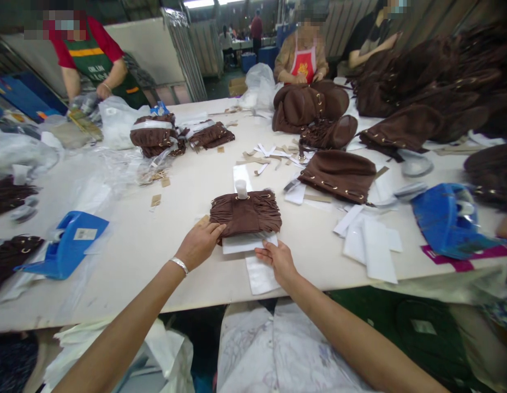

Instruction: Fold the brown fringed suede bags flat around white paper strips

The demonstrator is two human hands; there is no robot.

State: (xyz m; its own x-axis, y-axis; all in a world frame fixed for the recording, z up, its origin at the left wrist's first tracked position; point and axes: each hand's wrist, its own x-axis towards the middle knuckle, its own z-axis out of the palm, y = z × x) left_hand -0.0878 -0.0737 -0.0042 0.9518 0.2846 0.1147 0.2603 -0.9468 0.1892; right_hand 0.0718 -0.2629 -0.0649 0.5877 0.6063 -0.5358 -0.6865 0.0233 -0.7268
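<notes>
A dark brown fringed bag lies in front of me near the table's front edge. My left hand is closed on its lower left corner, the thumb on the fringe; a silver bracelet circles that wrist. With its fingers pinched, my right hand grips a white sheet that sticks out along the bag's near edge. Beneath the bag runs a white strip, showing again beyond the far side. A small whitish wrapped piece stands at the bag's far edge, by its gold eyelets.
Blue tape dispensers stand left and right on the table. A brown drawstring bag, loose white sheets and paper scraps lie to the right. Wrapped bags and clear plastic sit farther back. Co-workers stand across the table.
</notes>
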